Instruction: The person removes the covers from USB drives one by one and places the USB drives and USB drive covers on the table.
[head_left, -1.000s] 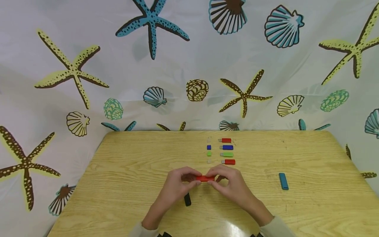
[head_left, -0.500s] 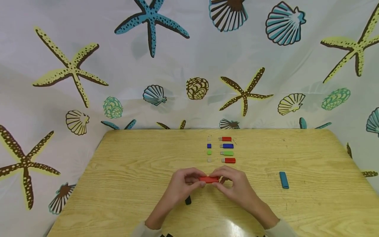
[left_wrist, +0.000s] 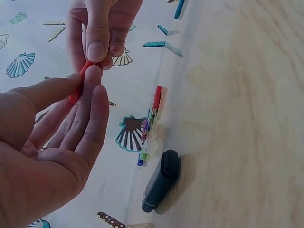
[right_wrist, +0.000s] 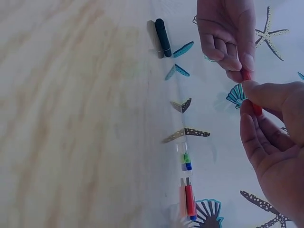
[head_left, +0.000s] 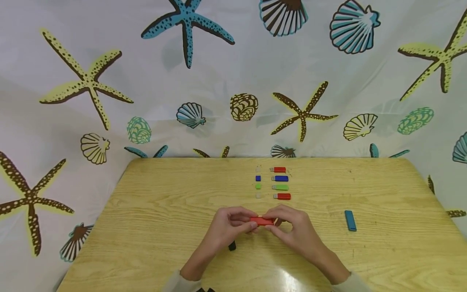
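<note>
Between both hands, above the table, is a red USB stick (head_left: 261, 221), lying crosswise. My left hand (head_left: 227, 225) pinches its left end between thumb and fingers, and my right hand (head_left: 294, 225) pinches its right end. In the left wrist view, the fingertips of both hands cover much of the red USB stick (left_wrist: 74, 97). A black USB stick (head_left: 232, 245) lies on the table beside the left hand, partly hidden by it in the head view. The right wrist view also shows this black stick (right_wrist: 163, 38), apart from the hands.
Beyond the hands lie several uncapped USB sticks in a column: red (head_left: 280, 170), blue (head_left: 281, 178), green (head_left: 282, 187) and red (head_left: 283, 196). Small caps, including a blue cap (head_left: 258, 178), line up left of them. A teal USB stick (head_left: 350, 221) lies at right. Patterned cloth hangs behind.
Both hands have shifted a little to the right, carrying the red USB stick between them. The left thumb has moved along its near side. The things on the table stay where they were.
</note>
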Demonstrator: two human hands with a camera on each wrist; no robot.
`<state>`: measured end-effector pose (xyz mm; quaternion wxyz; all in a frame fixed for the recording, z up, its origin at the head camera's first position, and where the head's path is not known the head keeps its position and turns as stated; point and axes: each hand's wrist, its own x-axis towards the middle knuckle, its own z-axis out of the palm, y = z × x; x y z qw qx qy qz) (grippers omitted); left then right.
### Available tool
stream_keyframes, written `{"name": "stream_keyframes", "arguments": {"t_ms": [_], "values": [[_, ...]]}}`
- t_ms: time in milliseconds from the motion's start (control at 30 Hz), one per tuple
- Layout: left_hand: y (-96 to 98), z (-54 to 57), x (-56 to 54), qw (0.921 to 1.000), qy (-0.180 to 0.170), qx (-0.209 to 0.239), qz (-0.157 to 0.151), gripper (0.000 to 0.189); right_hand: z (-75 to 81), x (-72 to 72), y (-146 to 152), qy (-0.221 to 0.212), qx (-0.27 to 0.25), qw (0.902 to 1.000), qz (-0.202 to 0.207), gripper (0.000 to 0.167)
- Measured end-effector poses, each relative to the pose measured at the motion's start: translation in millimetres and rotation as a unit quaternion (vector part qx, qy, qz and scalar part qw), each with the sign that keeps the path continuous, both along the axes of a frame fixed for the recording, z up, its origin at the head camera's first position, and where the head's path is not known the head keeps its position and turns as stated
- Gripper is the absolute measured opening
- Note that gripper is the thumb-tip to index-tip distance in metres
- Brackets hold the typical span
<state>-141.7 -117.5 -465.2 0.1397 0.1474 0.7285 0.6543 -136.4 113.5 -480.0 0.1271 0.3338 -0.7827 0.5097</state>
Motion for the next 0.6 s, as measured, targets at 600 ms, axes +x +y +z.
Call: {"name": "stream_keyframes", "arguments": {"t_ms": [600], "values": [[1.3,4.1,-0.8,0.9988,-0.031,0.033,-0.019,0.024,1.0,1.1,6.0,0.002,-0.014,0.9999,0.004,0.024]]}}
